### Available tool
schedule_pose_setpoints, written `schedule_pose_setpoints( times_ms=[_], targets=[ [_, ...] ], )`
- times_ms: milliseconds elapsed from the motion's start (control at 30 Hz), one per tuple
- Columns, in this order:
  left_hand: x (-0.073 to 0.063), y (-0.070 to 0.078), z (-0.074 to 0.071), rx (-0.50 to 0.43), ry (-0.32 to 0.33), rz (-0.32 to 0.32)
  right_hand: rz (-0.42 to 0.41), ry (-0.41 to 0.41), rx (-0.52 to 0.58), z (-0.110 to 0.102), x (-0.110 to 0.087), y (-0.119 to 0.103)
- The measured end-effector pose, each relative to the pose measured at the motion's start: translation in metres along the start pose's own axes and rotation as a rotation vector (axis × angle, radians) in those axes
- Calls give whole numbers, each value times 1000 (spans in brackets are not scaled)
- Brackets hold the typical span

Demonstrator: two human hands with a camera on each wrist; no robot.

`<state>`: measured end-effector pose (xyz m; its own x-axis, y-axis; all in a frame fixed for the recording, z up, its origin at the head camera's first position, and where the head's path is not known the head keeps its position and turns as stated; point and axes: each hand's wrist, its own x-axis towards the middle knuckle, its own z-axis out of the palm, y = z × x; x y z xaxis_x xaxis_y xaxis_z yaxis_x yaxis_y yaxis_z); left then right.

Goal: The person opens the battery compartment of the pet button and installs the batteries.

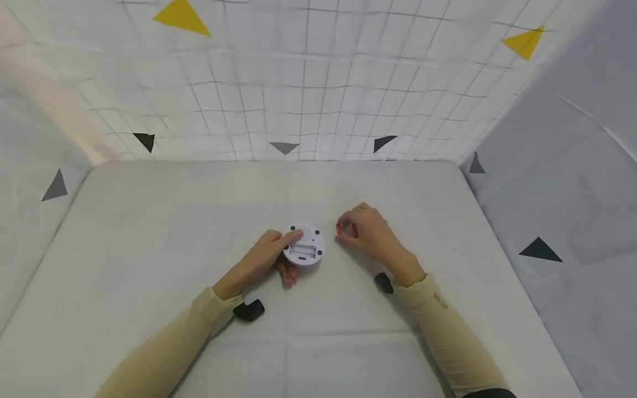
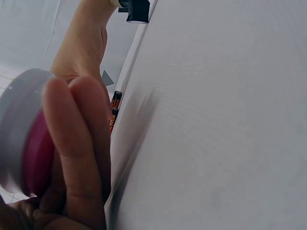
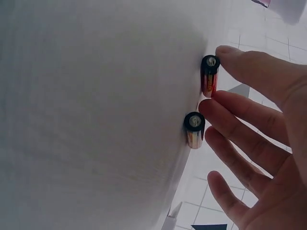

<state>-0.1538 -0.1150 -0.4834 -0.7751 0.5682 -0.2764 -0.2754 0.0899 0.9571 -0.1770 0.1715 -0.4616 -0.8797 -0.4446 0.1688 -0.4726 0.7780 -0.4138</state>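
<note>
My left hand (image 1: 266, 251) grips a round white device (image 1: 312, 255), thumb on top over a patch of small holes and fingers underneath. Its upturned face shows several dark feet and an uncovered battery compartment (image 1: 302, 251) with no battery in it. In the left wrist view the device (image 2: 17, 127) has a magenta part beside the fingers. To the right, my right hand (image 1: 373, 235) has thumb and index finger at either end of a red-and-black battery (image 3: 209, 76), pinching it close to the table. A second battery (image 3: 194, 129) lies beside it, near the other fingertips.
The white table (image 1: 338, 354) meets a grid-patterned back wall (image 1: 278, 99) and a grey side wall (image 1: 572, 166). Black and yellow triangles mark the walls. A dark wrist-worn piece (image 1: 249, 310) sits at the left cuff, another (image 1: 384, 283) at the right.
</note>
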Motion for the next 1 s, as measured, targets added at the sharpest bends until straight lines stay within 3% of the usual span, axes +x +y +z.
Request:
schedule_pose_setpoints(
  times_ms=[567, 767, 1000],
  targets=[
    [0, 0, 0, -18, -5, 6, -39, 14, 20, 1, 0, -7],
    [0, -1, 0, -5, -4, 9, -58, 57, 34, -4, -2, -14],
    [0, 0, 0, 5, -2, 8, -144, 125, 110, -17, -6, -31]
  ],
)
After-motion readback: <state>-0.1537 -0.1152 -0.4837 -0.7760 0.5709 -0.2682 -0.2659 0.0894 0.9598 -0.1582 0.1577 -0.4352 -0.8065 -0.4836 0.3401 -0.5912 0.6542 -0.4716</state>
